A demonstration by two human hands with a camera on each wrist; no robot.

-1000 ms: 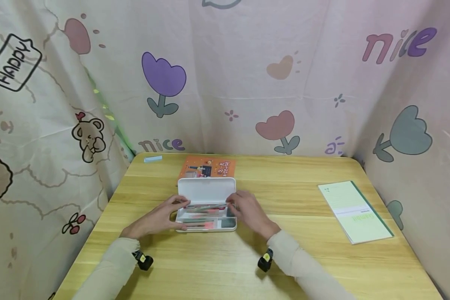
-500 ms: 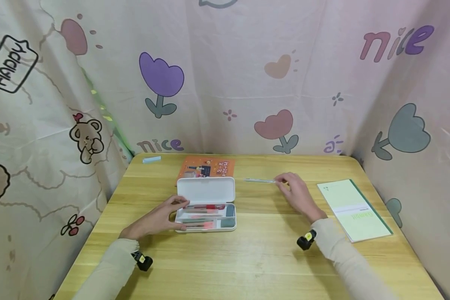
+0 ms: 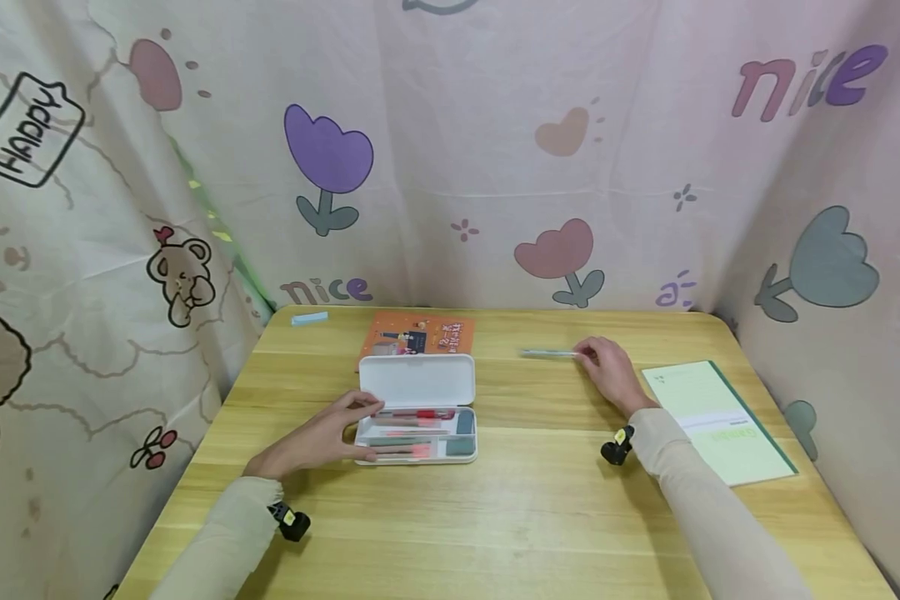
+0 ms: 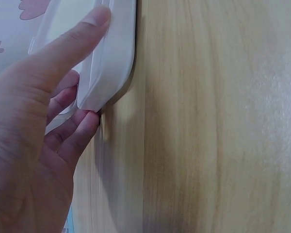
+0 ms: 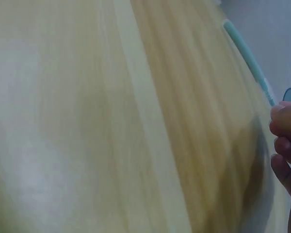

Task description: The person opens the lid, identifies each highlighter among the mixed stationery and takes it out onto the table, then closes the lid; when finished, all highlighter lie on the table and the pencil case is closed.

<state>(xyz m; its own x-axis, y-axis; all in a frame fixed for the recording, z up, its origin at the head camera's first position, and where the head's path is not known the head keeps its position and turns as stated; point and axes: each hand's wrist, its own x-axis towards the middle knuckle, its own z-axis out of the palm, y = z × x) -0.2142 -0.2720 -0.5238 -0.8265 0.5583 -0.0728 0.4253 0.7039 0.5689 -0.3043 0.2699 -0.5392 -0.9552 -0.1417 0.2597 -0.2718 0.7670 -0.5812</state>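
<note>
A white pencil case (image 3: 417, 462) lies with its lid (image 3: 418, 381) up; pens (image 3: 401, 422) and dark grey-green blocks (image 3: 461, 447) fill its compartments. My left hand (image 3: 322, 433) grips the left end of the case, thumb at the front wall and fingers behind. In the left wrist view the thumb and fingers span the corner of the case (image 4: 117, 53). At the back right, my right hand (image 3: 607, 371) pinches one end of a slim pale green pen (image 3: 546, 353), which points left, close over the table. The right wrist view shows the pen (image 5: 247, 56) between thumb and fingers.
Behind the case lies an orange booklet (image 3: 427, 333), partly hidden by the lid. A small light blue strip (image 3: 310, 318) is at the back left. A pale green notebook (image 3: 705, 417) lies on the right, partly under the right forearm. Printed curtains (image 3: 450, 167) enclose the table (image 3: 495, 525).
My right hand has left the pencil case with the pale green pen and moved right and back across the table. The left hand stays on the case.
</note>
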